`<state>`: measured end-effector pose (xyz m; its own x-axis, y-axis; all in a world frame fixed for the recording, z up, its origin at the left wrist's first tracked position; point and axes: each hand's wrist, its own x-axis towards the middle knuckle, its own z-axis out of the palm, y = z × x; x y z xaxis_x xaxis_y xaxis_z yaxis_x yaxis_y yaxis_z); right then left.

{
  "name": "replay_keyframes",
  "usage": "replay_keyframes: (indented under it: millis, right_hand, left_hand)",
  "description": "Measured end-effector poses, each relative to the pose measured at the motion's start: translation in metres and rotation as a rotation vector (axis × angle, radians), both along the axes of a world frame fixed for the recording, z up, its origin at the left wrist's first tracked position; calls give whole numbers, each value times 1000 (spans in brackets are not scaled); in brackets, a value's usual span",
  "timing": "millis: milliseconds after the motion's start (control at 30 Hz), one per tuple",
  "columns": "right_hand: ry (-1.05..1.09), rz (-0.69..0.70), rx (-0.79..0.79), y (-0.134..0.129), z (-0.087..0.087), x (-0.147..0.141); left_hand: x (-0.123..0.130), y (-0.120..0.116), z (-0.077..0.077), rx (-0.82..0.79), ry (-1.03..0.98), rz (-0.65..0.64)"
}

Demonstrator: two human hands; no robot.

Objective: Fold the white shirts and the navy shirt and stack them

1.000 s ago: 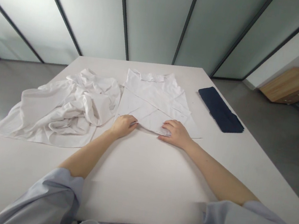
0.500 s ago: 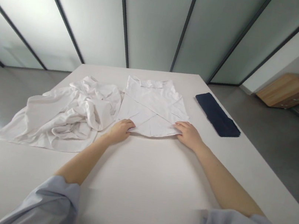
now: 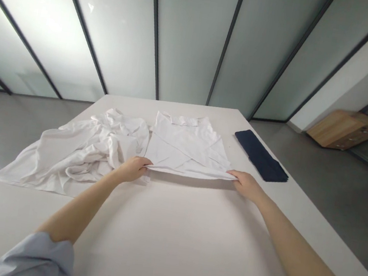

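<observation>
A white garment (image 3: 186, 147) lay on the middle of the pale bench (image 3: 176, 238), spread quite flat, with some creases crossing it and its narrower end turned to the far side. The left hand (image 3: 133, 169) held the near left corner of this garment, and the fingers were closed on the cloth. The right hand (image 3: 246, 184) held the near right corner in the same manner, its fingers also pinching the fabric. Between the two hands the near edge was stretched almost straight and was lifted a little from the bench, with a soft shadow under it. To the left there was a crumpled white cloth (image 3: 96, 145), lying in loose folds just beside the garment; whether the left hand touched it, I could not tell. To the right, apart from the garment, a dark blue folded cloth (image 3: 260, 155) lay slantwise near the bench's side edge. Both forearms were bare below the rolled greyish-blue sleeves (image 3: 40, 257). Behind the bench stood frosted glass panels (image 3: 192, 33) with dark frames, and a wooden cabinet (image 3: 344, 129) was at the far right.
</observation>
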<state>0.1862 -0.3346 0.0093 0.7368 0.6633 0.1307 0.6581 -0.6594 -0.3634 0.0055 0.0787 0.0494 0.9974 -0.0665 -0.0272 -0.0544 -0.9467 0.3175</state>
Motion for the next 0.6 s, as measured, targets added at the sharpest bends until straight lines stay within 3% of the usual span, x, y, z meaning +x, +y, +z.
replay_keyframes:
  millis: [267,500,567,600]
  right_hand:
    - [68,18,118,-14,66,-23]
    - [98,-30,200,-28,124,-26]
    - [55,-64,255,-25,137,-18]
    - [24,-85,283,-22,142,-12]
  left_hand:
    - [-21,0,75,-210,37,-8]
    - [-36,17,142,-221,107,-122]
    - [-28,22,152,-217,94,-78]
    - [-20,25,154,-193,24,33]
